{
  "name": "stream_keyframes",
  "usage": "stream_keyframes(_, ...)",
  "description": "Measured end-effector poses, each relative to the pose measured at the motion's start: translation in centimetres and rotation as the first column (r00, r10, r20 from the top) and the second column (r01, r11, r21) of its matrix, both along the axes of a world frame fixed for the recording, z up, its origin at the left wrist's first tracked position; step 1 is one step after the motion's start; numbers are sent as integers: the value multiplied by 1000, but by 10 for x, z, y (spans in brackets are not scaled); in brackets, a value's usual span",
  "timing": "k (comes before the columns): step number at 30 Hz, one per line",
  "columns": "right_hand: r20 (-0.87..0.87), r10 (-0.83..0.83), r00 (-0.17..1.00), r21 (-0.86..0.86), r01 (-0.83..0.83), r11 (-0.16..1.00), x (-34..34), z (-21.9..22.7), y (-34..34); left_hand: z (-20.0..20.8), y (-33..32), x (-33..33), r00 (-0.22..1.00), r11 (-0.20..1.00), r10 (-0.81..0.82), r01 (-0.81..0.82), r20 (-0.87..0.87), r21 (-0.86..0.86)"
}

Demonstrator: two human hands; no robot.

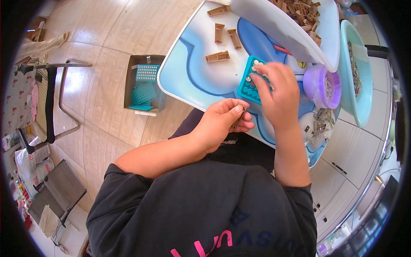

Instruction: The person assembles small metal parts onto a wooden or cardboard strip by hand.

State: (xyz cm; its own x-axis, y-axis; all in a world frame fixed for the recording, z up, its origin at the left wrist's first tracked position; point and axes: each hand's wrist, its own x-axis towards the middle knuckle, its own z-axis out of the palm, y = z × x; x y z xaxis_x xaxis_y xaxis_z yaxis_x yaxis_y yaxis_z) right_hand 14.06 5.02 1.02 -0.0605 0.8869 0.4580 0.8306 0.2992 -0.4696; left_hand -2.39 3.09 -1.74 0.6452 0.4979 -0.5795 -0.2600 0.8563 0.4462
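Observation:
My left hand (224, 118) pinches a small brown rectangular casing (239, 118) between thumb and fingers, just off the table's near edge. It looks like the brown casings lying on the table, such as the lowest one (218, 56). Over a teal grid tray (247, 95) is my right hand (278, 85), its thumb and forefinger apart at the tips. Small round white and metallic parts (256, 63) sit in the tray's cells near those fingertips. My right hand hides much of the tray's right side.
A white bin (295, 32) heaped with brown casings stands at the far right. Near it are a purple bowl (322, 92), a light-green basin (364, 85) and a pile of small metal parts (320, 126). On the floor, an open box (130, 81) holds teal trays.

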Motion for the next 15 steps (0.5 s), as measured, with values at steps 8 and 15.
stream_keyframes(8,334,-141,932,-147,199,969,-15,-24,79,1,-1,3,997,999,-41,43,-65,33)
stream_keyframes(15,155,-215,964,-68,228,971,-2,-12,63,1,-1,5,999,998,52,-51,-17,45)
